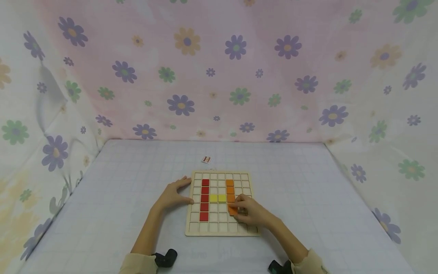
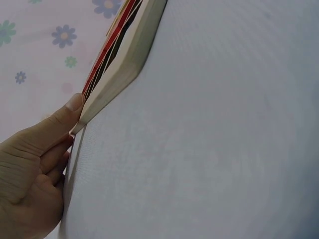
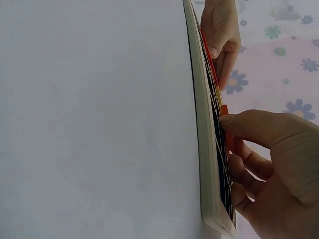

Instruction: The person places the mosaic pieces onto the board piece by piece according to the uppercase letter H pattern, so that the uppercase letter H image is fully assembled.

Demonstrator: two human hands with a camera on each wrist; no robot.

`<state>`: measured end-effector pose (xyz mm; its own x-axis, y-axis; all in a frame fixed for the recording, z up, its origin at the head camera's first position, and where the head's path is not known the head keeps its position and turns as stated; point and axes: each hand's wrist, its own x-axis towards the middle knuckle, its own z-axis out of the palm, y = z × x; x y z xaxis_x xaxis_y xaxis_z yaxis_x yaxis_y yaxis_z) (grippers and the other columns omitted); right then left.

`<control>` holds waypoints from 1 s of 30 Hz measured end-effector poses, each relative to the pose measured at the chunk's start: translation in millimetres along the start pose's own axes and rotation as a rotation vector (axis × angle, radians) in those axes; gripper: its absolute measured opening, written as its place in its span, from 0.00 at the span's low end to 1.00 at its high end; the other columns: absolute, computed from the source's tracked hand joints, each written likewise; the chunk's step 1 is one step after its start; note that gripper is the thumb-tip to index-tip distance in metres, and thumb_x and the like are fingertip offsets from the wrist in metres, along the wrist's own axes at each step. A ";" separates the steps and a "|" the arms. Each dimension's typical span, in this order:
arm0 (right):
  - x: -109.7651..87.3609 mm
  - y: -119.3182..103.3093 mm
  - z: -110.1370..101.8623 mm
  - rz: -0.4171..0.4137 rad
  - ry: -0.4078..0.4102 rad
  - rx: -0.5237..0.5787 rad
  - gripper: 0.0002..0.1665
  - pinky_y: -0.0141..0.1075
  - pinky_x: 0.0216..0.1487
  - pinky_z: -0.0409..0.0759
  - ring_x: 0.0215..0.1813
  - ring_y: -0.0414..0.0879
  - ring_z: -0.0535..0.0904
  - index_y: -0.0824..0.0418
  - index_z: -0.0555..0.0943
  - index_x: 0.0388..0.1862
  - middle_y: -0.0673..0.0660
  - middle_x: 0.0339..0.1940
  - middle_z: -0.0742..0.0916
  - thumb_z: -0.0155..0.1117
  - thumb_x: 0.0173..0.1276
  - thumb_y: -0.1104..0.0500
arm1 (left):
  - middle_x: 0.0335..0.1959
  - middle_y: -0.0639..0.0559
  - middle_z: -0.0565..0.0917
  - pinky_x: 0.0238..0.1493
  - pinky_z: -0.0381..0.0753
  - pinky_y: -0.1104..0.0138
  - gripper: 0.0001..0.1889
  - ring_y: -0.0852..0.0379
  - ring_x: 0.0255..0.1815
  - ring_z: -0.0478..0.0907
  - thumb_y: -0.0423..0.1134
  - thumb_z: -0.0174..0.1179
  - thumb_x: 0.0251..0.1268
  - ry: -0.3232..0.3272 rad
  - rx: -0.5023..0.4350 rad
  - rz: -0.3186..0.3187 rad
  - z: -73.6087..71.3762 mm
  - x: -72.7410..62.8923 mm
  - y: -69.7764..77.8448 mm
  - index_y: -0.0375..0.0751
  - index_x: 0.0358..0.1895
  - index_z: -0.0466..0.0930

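Observation:
A square wooden grid board (image 1: 213, 227) lies flat on the table. Down its left part runs a column of red tiles (image 1: 204, 198); two yellow tiles (image 1: 213, 198) sit mid-board, and several orange tiles (image 1: 230, 190) form a column to their right. At the low end of that column my right hand (image 1: 254, 213) pinches an orange tile (image 3: 225, 110) between thumb and fingers, tilted against the board in the right wrist view. My left hand (image 1: 170, 196) rests at the board's left edge, thumb (image 2: 74, 103) and fingers spread apart and touching it.
Behind the board lies a small card (image 1: 207, 160) with a brown pattern. A pale cloth (image 1: 113, 182) covers the table, and flowered curtains (image 1: 219, 87) hang at the back and both sides. Black straps with cameras (image 1: 167, 258) sit at both wrists.

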<state>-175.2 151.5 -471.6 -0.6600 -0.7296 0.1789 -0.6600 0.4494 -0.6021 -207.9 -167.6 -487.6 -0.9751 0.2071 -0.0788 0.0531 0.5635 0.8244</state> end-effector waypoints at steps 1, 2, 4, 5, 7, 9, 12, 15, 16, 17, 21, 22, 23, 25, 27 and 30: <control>-0.7 -1.6 0.2 0.006 -0.001 0.008 0.18 0.28 0.36 0.76 0.37 0.41 0.71 0.71 0.81 0.49 0.56 0.41 0.79 0.65 0.59 0.66 | 0.70 0.42 0.63 0.71 0.49 0.46 0.45 0.42 0.73 0.52 0.45 0.78 0.36 0.000 -0.001 0.002 0.0 0.0 0.4 0.41 0.65 0.70; -1.6 -2.7 0.7 0.013 -0.001 0.014 0.18 0.28 0.36 0.75 0.37 0.40 0.71 0.71 0.81 0.49 0.55 0.41 0.79 0.65 0.60 0.65 | 0.70 0.42 0.63 0.71 0.49 0.46 0.45 0.42 0.74 0.52 0.45 0.78 0.36 -0.001 0.000 -0.002 0.0 -0.1 0.9 0.41 0.65 0.70; -4.0 -4.5 1.7 0.027 0.001 0.037 0.17 0.27 0.34 0.75 0.36 0.39 0.70 0.70 0.82 0.48 0.54 0.40 0.78 0.66 0.61 0.63 | 0.71 0.42 0.62 0.71 0.49 0.45 0.45 0.41 0.74 0.51 0.45 0.78 0.36 -0.002 0.000 -0.010 0.0 -0.4 1.6 0.41 0.65 0.70; -5.2 -4.9 2.5 0.033 0.004 0.049 0.17 0.26 0.34 0.74 0.36 0.38 0.70 0.70 0.82 0.48 0.53 0.40 0.78 0.66 0.61 0.63 | 0.71 0.42 0.62 0.71 0.49 0.45 0.45 0.41 0.74 0.51 0.45 0.78 0.36 -0.001 0.000 -0.013 0.2 -0.6 2.1 0.41 0.65 0.70; -7.2 -5.6 4.4 0.044 0.014 0.066 0.17 0.26 0.32 0.75 0.35 0.37 0.70 0.70 0.83 0.47 0.52 0.39 0.78 0.67 0.61 0.61 | 0.71 0.42 0.62 0.71 0.49 0.44 0.45 0.40 0.74 0.51 0.45 0.78 0.36 0.000 -0.001 -0.017 0.3 -1.3 3.2 0.42 0.65 0.70; -9.0 -5.5 6.1 0.054 0.023 0.073 0.17 0.25 0.31 0.75 0.35 0.36 0.69 0.70 0.83 0.46 0.51 0.38 0.77 0.67 0.61 0.61 | 0.71 0.42 0.62 0.71 0.49 0.44 0.45 0.40 0.73 0.51 0.45 0.78 0.36 0.004 0.000 -0.017 0.3 -2.0 4.1 0.41 0.65 0.70; -10.3 -5.6 8.5 0.074 0.029 0.063 0.17 0.24 0.32 0.75 0.35 0.35 0.69 0.69 0.83 0.46 0.49 0.38 0.76 0.67 0.61 0.60 | 0.71 0.42 0.62 0.71 0.49 0.44 0.45 0.40 0.73 0.51 0.44 0.78 0.36 0.010 -0.001 -0.017 0.5 -2.8 4.5 0.41 0.65 0.70; -11.0 -6.5 9.8 0.089 0.030 0.057 0.17 0.24 0.32 0.75 0.35 0.34 0.68 0.69 0.84 0.45 0.48 0.38 0.76 0.67 0.61 0.59 | 0.70 0.42 0.62 0.71 0.49 0.45 0.45 0.39 0.73 0.51 0.44 0.78 0.35 0.013 -0.001 -0.013 0.8 -3.3 4.0 0.41 0.65 0.70; -11.0 -7.0 10.1 0.086 0.033 0.053 0.17 0.24 0.33 0.75 0.35 0.34 0.69 0.69 0.84 0.45 0.48 0.38 0.76 0.67 0.61 0.59 | 0.70 0.42 0.62 0.71 0.49 0.45 0.45 0.39 0.73 0.51 0.44 0.78 0.35 0.011 -0.001 -0.015 0.9 -3.6 3.6 0.41 0.65 0.70; -11.0 -7.5 10.4 0.080 0.036 0.048 0.17 0.24 0.33 0.75 0.35 0.34 0.69 0.69 0.84 0.45 0.48 0.37 0.76 0.67 0.61 0.59 | 0.70 0.42 0.62 0.71 0.49 0.44 0.45 0.39 0.73 0.51 0.45 0.78 0.35 0.009 -0.001 -0.018 0.9 -3.9 3.5 0.41 0.65 0.70; -10.8 -8.4 11.6 0.036 0.056 0.035 0.15 0.24 0.31 0.75 0.35 0.35 0.69 0.69 0.85 0.43 0.49 0.36 0.77 0.67 0.60 0.60 | 0.71 0.42 0.62 0.71 0.49 0.44 0.45 0.39 0.73 0.51 0.45 0.78 0.35 0.008 0.003 -0.022 0.6 -4.0 3.6 0.41 0.65 0.70; -10.9 -8.3 11.7 0.021 0.062 0.034 0.14 0.24 0.31 0.75 0.34 0.35 0.69 0.69 0.85 0.42 0.49 0.36 0.77 0.68 0.60 0.60 | 0.70 0.42 0.62 0.71 0.49 0.44 0.45 0.39 0.73 0.51 0.45 0.78 0.35 0.008 0.002 -0.022 0.6 -3.7 3.7 0.41 0.65 0.70; -11.1 -7.8 12.1 0.008 0.066 0.031 0.14 0.23 0.30 0.74 0.34 0.35 0.69 0.69 0.85 0.42 0.49 0.36 0.77 0.67 0.60 0.60 | 0.70 0.42 0.63 0.71 0.49 0.44 0.45 0.39 0.73 0.51 0.45 0.78 0.35 0.010 0.002 -0.019 0.6 -3.5 3.7 0.41 0.65 0.70; -11.2 -7.0 12.5 -0.002 0.070 0.034 0.14 0.23 0.30 0.74 0.34 0.35 0.69 0.69 0.85 0.42 0.50 0.36 0.78 0.67 0.61 0.61 | 0.70 0.42 0.63 0.71 0.49 0.44 0.45 0.40 0.73 0.51 0.45 0.78 0.35 0.009 0.002 -0.011 0.6 -3.2 3.7 0.41 0.65 0.70; -11.4 -6.4 12.7 0.008 0.068 0.036 0.15 0.23 0.30 0.74 0.34 0.35 0.69 0.69 0.85 0.42 0.50 0.36 0.78 0.67 0.61 0.60 | 0.70 0.42 0.63 0.71 0.49 0.45 0.45 0.40 0.73 0.51 0.44 0.78 0.35 0.008 -0.001 -0.007 0.8 -2.9 3.8 0.41 0.65 0.71; -11.1 -6.5 13.2 0.047 0.067 0.054 0.16 0.24 0.31 0.74 0.34 0.34 0.69 0.69 0.84 0.43 0.49 0.36 0.78 0.67 0.61 0.58 | 0.70 0.42 0.63 0.71 0.49 0.44 0.45 0.40 0.73 0.51 0.44 0.78 0.35 0.009 0.000 -0.004 0.6 -2.9 4.0 0.41 0.65 0.71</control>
<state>-158.8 149.9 -479.9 -0.7137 -0.6714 0.1999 -0.6085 0.4528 -0.6517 -204.7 -165.4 -484.4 -0.9773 0.1971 -0.0772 0.0487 0.5641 0.8243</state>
